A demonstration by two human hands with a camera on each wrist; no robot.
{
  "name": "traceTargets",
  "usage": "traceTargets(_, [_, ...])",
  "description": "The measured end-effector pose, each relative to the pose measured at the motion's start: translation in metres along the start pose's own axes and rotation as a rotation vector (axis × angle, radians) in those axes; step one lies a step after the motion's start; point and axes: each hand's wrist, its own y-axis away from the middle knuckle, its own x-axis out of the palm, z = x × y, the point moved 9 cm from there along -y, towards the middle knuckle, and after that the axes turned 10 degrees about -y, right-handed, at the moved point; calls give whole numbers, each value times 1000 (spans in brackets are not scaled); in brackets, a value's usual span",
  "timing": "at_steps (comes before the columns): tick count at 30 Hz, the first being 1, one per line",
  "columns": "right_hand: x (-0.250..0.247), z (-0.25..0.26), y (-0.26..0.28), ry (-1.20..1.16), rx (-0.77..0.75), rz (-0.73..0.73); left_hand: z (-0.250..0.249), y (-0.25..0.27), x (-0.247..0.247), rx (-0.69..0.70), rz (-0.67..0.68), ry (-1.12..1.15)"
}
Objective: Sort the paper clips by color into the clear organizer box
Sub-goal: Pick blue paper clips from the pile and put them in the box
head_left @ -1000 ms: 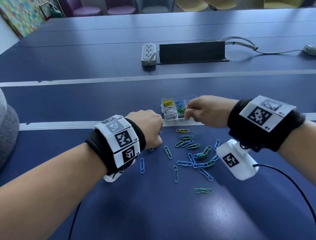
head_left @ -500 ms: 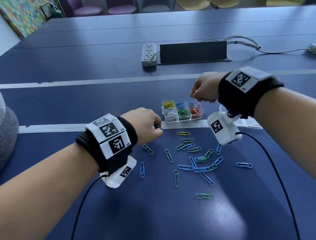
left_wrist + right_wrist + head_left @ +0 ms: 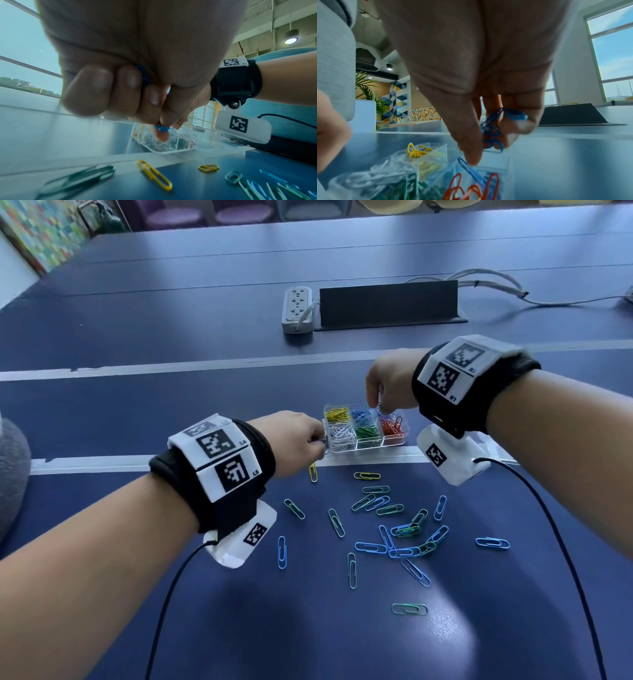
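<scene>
Two hands at the box [image 3: 394, 444]: right hand [image 3: 388, 383] over the blue cell, left hand [image 3: 294, 440] touching the box's left edge. Wrist views show what head view hides: each grip curled round blue clips [image 3: 494, 127], left ones [image 3: 143, 75] tucked in the fist. Loose clips [image 3: 404, 551] scattered on tabletop [image 3: 308, 628] just in front of the box; open room nearer the person.

A grey power strip [image 3: 297, 309] lies on the blue table [image 3: 171, 337], just left of a black cable hatch [image 3: 388, 302]; pale cables [image 3: 496, 285] trail right of the hatch, purple chairs [image 3: 178, 215] beyond
</scene>
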Motion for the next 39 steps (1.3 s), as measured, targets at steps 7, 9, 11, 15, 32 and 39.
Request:
traceTargets(7, [-11,15,4,-2,-40,13,-26,-24,-48,43,-202,-12])
traceTargets(9, [-14,18,7,-7,-47,4,-36,-38,-52,71,-191,-74])
traceTargets(11, [-18,19,9,-5,-56,-37,-44,-51,-51,89,-178,-144])
traceTargets(15, [-19,12,12,-89,-53,-85,-53,-70,-42,95,-155,-200])
traceTargets(32, [-14,-23,19,-331,-31,-179,-57,-74,-49,102,-257,-112])
traceTargets(39, [-17,-21,25,-293,-69,-246,-48,-56,-57,130,-300,68])
